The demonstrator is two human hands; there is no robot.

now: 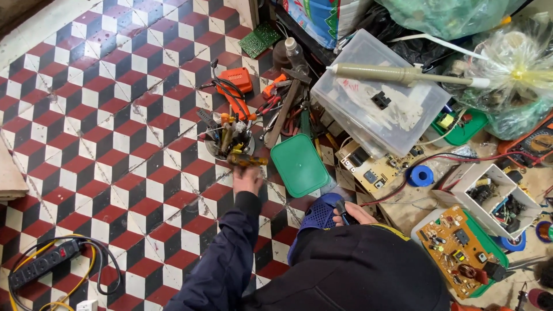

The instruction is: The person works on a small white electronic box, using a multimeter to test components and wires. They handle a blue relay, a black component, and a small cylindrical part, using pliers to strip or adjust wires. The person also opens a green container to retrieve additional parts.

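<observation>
My left hand (pixel 247 179) reaches forward from a dark blue sleeve and grips a screwdriver with an amber handle (pixel 247 160). The tool lies across the near rim of a round cup (pixel 214 151) crammed with several screwdrivers and other hand tools, which stands on the chequered tile floor. My right hand is out of view. A foot in a blue sandal (pixel 319 214) shows just right of my arm, above my dark clothing.
A green lid (pixel 299 166) lies right of the cup, with pliers, an orange tool (pixel 237 80) and a clear plastic box (pixel 380 98) behind. Circuit boards (pixel 461 247), a blue tape roll (pixel 420 175) and a white parts box (pixel 489 190) crowd the right. A power strip (pixel 46 262) lies bottom left.
</observation>
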